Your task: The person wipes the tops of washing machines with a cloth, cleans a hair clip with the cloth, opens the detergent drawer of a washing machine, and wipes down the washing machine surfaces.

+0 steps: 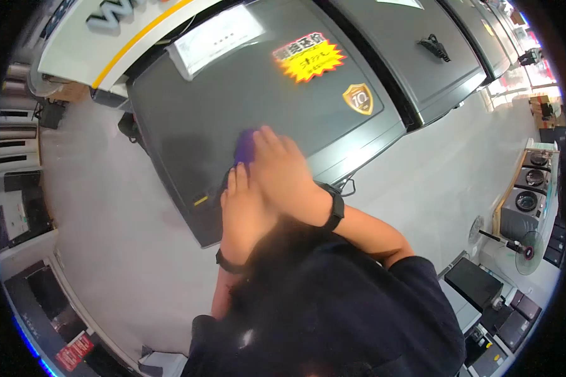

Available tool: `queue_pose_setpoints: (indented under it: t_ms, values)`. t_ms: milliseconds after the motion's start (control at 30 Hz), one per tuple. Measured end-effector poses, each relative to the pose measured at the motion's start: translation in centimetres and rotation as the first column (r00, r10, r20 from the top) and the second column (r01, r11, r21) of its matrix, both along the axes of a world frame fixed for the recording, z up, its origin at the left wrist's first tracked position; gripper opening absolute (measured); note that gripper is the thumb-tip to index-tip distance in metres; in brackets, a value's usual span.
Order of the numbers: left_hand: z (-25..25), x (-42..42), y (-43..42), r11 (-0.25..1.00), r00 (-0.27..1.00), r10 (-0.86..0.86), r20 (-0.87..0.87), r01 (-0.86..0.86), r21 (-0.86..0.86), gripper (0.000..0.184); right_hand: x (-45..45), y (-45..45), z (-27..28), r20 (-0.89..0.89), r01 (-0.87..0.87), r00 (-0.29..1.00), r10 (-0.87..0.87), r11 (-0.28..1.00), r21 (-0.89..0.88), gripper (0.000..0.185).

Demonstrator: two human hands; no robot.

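A small purple cloth (pixel 244 148) lies on the dark grey appliance top (pixel 201 119). My right hand (pixel 286 169) presses down on the cloth's right side, fingers together and partly blurred, hiding much of it. Just below, my left hand (pixel 244 210) rests with its fingers stretched out, fingertips at the cloth's lower edge. The two hands touch and slightly overlap. Above them, a yellow and red starburst price sticker (pixel 311 60) and a gold shield badge (pixel 358 98) show on the surface. A white paper in a clear sleeve (pixel 217 39) lies near the far edge.
To the right stands another dark appliance (pixel 415 53) with a black coiled cord (pixel 435 48) on it. A white display panel (pixel 75 53) borders the far left. Front-loading washers (pixel 526 201) and a fan (pixel 528 252) stand at right, across the pale floor (pixel 100 188).
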State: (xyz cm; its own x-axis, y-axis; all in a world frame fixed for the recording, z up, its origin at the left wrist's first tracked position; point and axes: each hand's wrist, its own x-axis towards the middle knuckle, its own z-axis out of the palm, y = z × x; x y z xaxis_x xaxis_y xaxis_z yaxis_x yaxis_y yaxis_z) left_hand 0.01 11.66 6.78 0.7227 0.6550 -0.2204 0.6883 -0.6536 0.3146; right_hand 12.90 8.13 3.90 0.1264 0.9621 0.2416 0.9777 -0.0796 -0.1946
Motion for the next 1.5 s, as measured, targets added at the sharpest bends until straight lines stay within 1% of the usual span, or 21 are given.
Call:
queue_pose_setpoints:
  t_ms: [67, 100, 233, 400, 533, 600, 733, 767, 867, 967, 1033, 1067, 1100, 1133, 1167, 1200, 1233, 1300, 1367, 1400, 1500]
  values:
    - [0.1, 2.9, -0.6, 0.997, 0.997, -0.077, 0.019, 0.077, -0.019, 0.084, 3.1, -1.8, -0.1, -0.015, 0.071, 0.997, -0.071, 0.997, 0.013, 0.03]
    - [-0.3, 4.7, -0.9, 0.994, 0.995, -0.104, 0.011, 0.104, -0.025, 0.089, 5.0, -3.0, 0.8, 0.004, 0.093, 0.996, -0.093, 0.995, -0.038, 0.035]
    - [-0.7, 11.5, -2.2, 0.969, 0.968, -0.235, 0.092, 0.24, -0.053, 0.088, 11.1, -6.3, 0.4, -0.045, 0.264, 0.963, -0.264, 0.964, -0.001, 0.036]
    - [-1.7, 19.6, -4.0, 0.94, 0.918, -0.34, 0.203, 0.324, 0.109, 0.082, 18.5, -9.0, -0.6, 0.045, 0.348, 0.937, -0.347, 0.937, -0.032, 0.042]
    - [-2.4, 22.9, -4.7, 0.93, 0.906, -0.351, 0.238, 0.309, 0.198, 0.078, 21.8, -9.1, 0.2, 0.041, 0.312, 0.949, -0.312, 0.95, 0.016, 0.034]
    - [-2.9, 23.4, -4.7, 0.92, 0.916, -0.336, 0.219, 0.268, 0.287, 0.068, 22.6, -8.4, -0.6, -0.022, 0.276, 0.961, -0.276, 0.961, 0.03, 0.031]
    - [-3.7, 22.6, -4.5, 0.914, 0.922, -0.302, 0.242, 0.207, 0.35, 0.056, 23.2, -6.7, -0.1, -0.047, 0.2, 0.979, -0.2, 0.98, -0.02, 0.032]
    - [-3.8, 22.1, -4.3, 0.912, 0.922, -0.297, 0.25, 0.196, 0.36, 0.053, 23.3, -6.4, -0.1, -0.038, 0.165, 0.985, -0.166, 0.986, -0.03, 0.034]
    - [-4.4, 20.5, -3.9, 0.875, 0.938, -0.269, 0.217, 0.143, 0.463, 0.05, 23.0, -5.2, 0.2, -0.164, 0.091, 0.982, -0.097, 0.995, -0.045, 0.035]
    - [-3.8, 18.0, -3.7, 0.892, 0.971, -0.188, 0.148, 0.106, 0.439, 0.049, 21.1, -3.1, 1.0, -0.191, -0.068, 0.98, 0.061, 0.997, -0.032, 0.037]
    - [-3.8, 15.3, -3.2, 0.928, 0.98, -0.156, 0.128, 0.1, 0.36, 0.051, 18.1, -1.8, 1.6, -0.127, -0.119, 0.985, 0.118, 0.993, 0.0, 0.038]
    - [-4.0, 13.3, -2.9, 0.941, 0.983, -0.148, 0.106, 0.107, 0.321, 0.051, 16.1, -1.3, 2.2, -0.145, -0.121, 0.984, 0.107, 0.988, -0.094, 0.038]
    - [-4.4, 10.9, -2.6, 0.921, 0.982, -0.181, 0.053, 0.15, 0.36, 0.053, 13.9, -0.7, 2.8, -0.167, -0.122, 0.982, 0.093, 0.976, -0.177, 0.038]
    - [-4.6, 7.9, -2.3, 0.897, 0.977, -0.211, -0.004, 0.195, 0.396, 0.054, 11.4, -0.3, 3.2, -0.101, -0.142, 0.988, 0.121, 0.962, -0.232, 0.037]
    - [-4.3, 4.9, -1.9, 0.91, 0.969, -0.244, -0.034, 0.241, 0.338, 0.056, 8.8, -0.1, 3.5, -0.038, -0.165, 0.986, 0.161, 0.942, -0.293, 0.037]
    - [-4.1, 2.1, -1.4, 0.922, 0.963, -0.264, -0.058, 0.269, 0.28, 0.057, 6.1, 0.1, 2.7, 0.024, -0.186, 0.98, 0.197, 0.956, -0.228, 0.035]
    - [-3.5, -0.6, -1.3, 0.933, 0.973, -0.23, -0.003, 0.222, 0.284, 0.057, 3.6, 0.3, 1.9, 0.092, -0.219, 0.967, 0.236, 0.961, -0.168, 0.034]
    - [-2.3, -5.8, -0.6, 0.957, 0.985, -0.17, 0.036, 0.157, 0.245, 0.056, -1.1, 1.0, 4.0, 0.098, -0.262, 0.948, 0.303, 0.917, -0.3, 0.036]
    - [-1.5, -10.1, 0.5, 0.978, 0.993, -0.118, 0.006, 0.115, 0.175, 0.056, -5.3, 1.6, 1.4, 0.127, -0.318, 0.932, 0.34, 0.933, -0.167, 0.04]
    - [-1.3, -11.4, 0.9, 0.988, 0.999, -0.036, 0.001, 0.036, 0.149, 0.055, -6.9, 2.1, 0.9, 0.139, -0.349, 0.922, 0.361, 0.932, -0.102, 0.042]
    - [-0.2, -13.6, 0.6, 0.981, 0.984, 0.18, -0.005, -0.179, 0.079, 0.054, -10.2, 3.3, 0.2, -0.034, -0.442, 0.896, 0.443, 0.896, 0.042, 0.045]
